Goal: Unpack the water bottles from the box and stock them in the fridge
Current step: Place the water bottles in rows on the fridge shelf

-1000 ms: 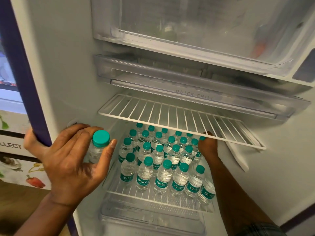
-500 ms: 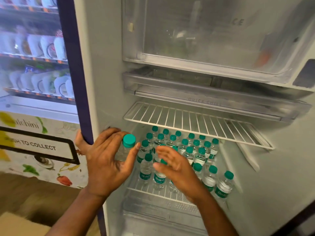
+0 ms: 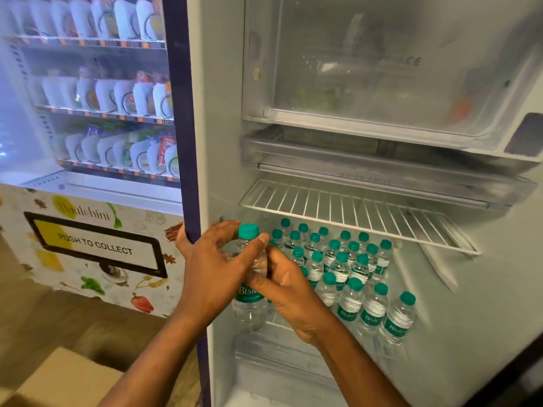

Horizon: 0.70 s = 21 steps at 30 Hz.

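Observation:
I hold a small clear water bottle (image 3: 249,314) with a green cap and a green label upright at the left front of the open fridge (image 3: 223,113). My left hand (image 3: 213,271) grips its neck and shoulder from the left. My right hand (image 3: 286,289) has its fingers curled around the bottle's middle from the right. Behind the hands, several identical bottles (image 3: 351,301) stand in rows on the lower wire shelf (image 3: 282,320). My hands hide the bottles at the shelf's left front.
An empty white wire shelf (image 3: 352,214) hangs just above the bottles, with a clear chill tray (image 3: 382,168) and a freezer flap over it. A cardboard box (image 3: 64,380) sits on the floor at lower left. A lit vending machine (image 3: 88,113) stands left of the fridge.
My right hand has come out from the back right of the shelf and taken hold of the bottle that my left hand holds. The view has shifted left and upward.

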{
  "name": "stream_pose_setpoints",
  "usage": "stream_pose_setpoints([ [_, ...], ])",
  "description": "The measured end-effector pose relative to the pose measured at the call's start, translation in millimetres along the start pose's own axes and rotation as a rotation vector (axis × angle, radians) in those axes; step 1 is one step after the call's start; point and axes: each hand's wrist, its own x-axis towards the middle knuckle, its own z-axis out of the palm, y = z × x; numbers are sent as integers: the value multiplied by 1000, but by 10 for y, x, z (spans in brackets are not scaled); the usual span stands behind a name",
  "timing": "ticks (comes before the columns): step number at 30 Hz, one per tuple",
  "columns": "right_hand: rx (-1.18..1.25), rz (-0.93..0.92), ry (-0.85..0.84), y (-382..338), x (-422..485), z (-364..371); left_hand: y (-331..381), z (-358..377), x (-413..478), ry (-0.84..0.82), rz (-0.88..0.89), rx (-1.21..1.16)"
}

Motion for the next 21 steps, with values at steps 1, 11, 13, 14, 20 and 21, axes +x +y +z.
stream_pose_setpoints([
  [1, -9, 6, 4, -1, -11, 13, 24, 5, 0, -1, -30, -5],
  [11, 184, 253, 321, 363, -152, -150, -148, 163, -87, 185, 465, 190],
  [13, 192, 310, 438, 405, -169, -296, -198, 217, -83, 259, 545, 315],
  [14, 189, 314, 493, 411, -185, -394, -204, 232, -67, 296, 531, 343],
  [20, 189, 269, 771, 335, -211, -1146, -339, 300, 111, 375, 423, 344],
  [21, 194, 245, 824, 313, -200, -1282, -367, 317, 131, 384, 427, 334],
])
